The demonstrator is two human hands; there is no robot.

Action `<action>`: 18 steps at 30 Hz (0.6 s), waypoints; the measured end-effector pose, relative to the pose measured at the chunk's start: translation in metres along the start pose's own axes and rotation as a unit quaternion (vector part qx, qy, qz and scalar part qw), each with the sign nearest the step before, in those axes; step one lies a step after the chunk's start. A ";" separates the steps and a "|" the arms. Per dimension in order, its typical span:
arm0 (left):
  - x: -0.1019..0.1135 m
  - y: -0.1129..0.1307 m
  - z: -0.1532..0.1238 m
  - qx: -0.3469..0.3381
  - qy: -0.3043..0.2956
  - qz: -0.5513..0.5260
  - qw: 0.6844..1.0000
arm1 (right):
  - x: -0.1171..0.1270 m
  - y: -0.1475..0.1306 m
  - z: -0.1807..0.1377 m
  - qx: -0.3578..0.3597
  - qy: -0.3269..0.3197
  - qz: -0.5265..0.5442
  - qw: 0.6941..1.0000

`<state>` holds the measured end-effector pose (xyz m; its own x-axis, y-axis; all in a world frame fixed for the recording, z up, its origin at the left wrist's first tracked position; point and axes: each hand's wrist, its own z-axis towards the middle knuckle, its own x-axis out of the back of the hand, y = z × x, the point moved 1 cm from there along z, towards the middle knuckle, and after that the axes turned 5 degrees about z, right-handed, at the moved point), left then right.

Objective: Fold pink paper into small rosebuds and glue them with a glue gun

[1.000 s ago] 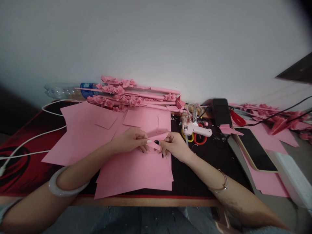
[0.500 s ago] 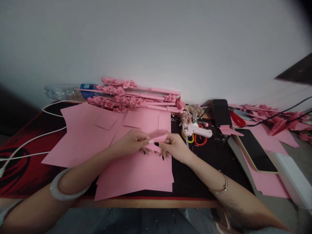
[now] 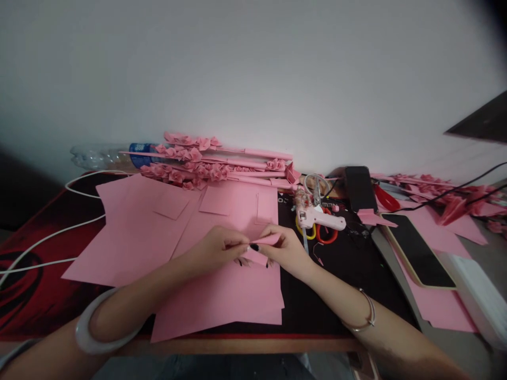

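Between both hands is a small piece of folded pink paper [image 3: 257,256], raised over the larger pink sheets [image 3: 222,301]. My left hand [image 3: 219,249] pinches its left side between thumb and fingers. With thumb and curled fingers, my right hand [image 3: 283,249] grips the right side, and the two thumbs nearly meet at a crease. Fingers hide part of the folds. Just beyond the hands lie small pink paper squares [image 3: 215,200] on the sheets. To the right of my right hand, a pink-white glue gun [image 3: 322,218] rests over scissors with red and yellow handles [image 3: 327,235].
Pink paper flower stems [image 3: 222,171] lie along the wall beside a clear plastic bottle [image 3: 99,157]. White cables [image 3: 47,229] cross the mat at left. To the right are a dark phone [image 3: 360,188], another phone [image 3: 420,250], a white box [image 3: 477,295] and more paper flowers [image 3: 455,206].
The view has tilted up slightly, so everything sits lower. The folded paper has turned in the fingers and shows a raised flap on the right. Both hands keep hold of it.
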<state>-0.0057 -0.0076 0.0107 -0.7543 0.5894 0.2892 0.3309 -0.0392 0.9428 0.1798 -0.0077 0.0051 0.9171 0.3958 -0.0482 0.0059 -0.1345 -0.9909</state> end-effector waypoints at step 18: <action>-0.002 -0.004 0.000 0.093 -0.058 -0.095 0.989 | 0.003 0.000 -0.003 -0.067 0.022 0.095 0.993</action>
<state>-0.0057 -0.0082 0.0061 -0.7467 0.6606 0.0780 0.2961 0.2251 0.9283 0.1835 -0.0090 0.0049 0.9230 0.3124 -0.2248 -0.1189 -0.3240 -0.9386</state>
